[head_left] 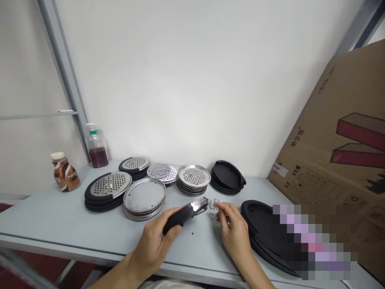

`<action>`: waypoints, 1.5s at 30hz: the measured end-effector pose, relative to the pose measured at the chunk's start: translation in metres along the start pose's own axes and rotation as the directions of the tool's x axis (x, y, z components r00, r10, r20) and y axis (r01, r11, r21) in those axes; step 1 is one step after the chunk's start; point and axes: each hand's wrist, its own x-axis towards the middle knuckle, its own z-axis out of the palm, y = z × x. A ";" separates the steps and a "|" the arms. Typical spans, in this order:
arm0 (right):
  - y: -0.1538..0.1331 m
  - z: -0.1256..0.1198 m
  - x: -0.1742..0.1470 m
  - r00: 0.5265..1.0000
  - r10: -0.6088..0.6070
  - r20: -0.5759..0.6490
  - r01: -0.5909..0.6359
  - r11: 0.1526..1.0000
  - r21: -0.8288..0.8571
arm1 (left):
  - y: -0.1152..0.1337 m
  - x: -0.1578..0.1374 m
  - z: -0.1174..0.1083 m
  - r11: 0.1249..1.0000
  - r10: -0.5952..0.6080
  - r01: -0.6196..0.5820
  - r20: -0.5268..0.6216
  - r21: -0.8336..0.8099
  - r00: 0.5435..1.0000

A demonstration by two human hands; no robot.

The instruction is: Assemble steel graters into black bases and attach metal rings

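My left hand (155, 241) is closed around a black handle with a shiny metal end (183, 216), held tilted above the table front. The tool's exact kind does not show clearly. Just right of its metal tip, my right hand (233, 226) has thumb and forefinger pinched at a small metal ring (215, 204). Other small wire rings lie close by, one of them a loose ring (211, 216) on the table. Right of my right hand are stacked black round trays (264, 228). To the left is a stack of plain metal discs (144, 196).
Behind stand perforated metal grater discs (194, 176), black round holders (227, 176) and grater discs in black rims (111, 185). A brown bottle (64, 174) and a jar of dark red liquid (98, 150) stand left. A large cardboard box (325, 120) leans right.
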 end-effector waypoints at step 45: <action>0.001 0.000 0.001 0.999 0.009 -0.043 -0.015 0.992 -0.122 | 0.001 -0.005 0.009 0.720 -0.291 0.076 0.200 0.689 0.936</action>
